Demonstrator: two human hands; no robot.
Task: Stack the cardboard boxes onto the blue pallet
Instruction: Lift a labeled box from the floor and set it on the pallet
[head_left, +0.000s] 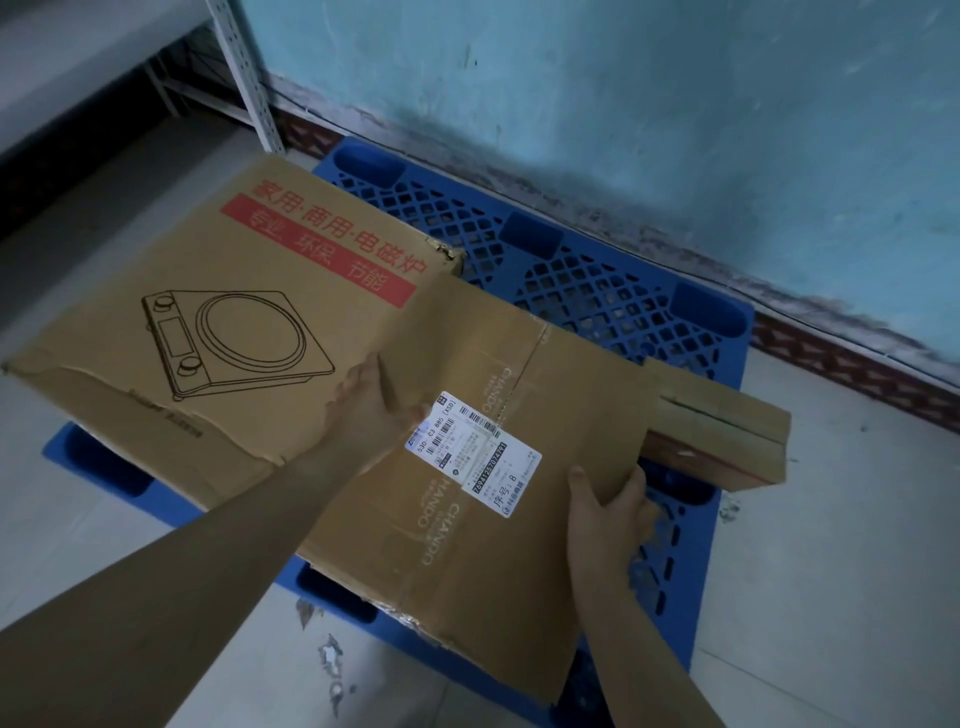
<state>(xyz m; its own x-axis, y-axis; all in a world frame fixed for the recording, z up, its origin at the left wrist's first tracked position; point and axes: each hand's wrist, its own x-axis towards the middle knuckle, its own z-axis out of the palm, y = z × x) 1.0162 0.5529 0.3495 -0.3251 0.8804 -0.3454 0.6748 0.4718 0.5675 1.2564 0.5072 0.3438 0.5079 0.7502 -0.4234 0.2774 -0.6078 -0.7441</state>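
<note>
The blue pallet (587, 270) lies on the floor by the wall. A big flat box with a cooker drawing and red print (208, 322) rests on its left part. Overlapping that one is a flattened cardboard box with a white shipping label (488, 551), held over the pallet's near side. My left hand (371, 410) grips its left edge near the label. My right hand (608, 506) clasps its right edge, thumb on top. A small narrow box (722, 431) lies on the pallet's right side, partly under the held one.
A turquoise wall (623, 93) with a stained base runs behind the pallet. A white metal shelf frame (249, 88) stands at the back left. Pale floor tiles (831, 545) surround the pallet, with scraps of debris (332, 660) near its front edge.
</note>
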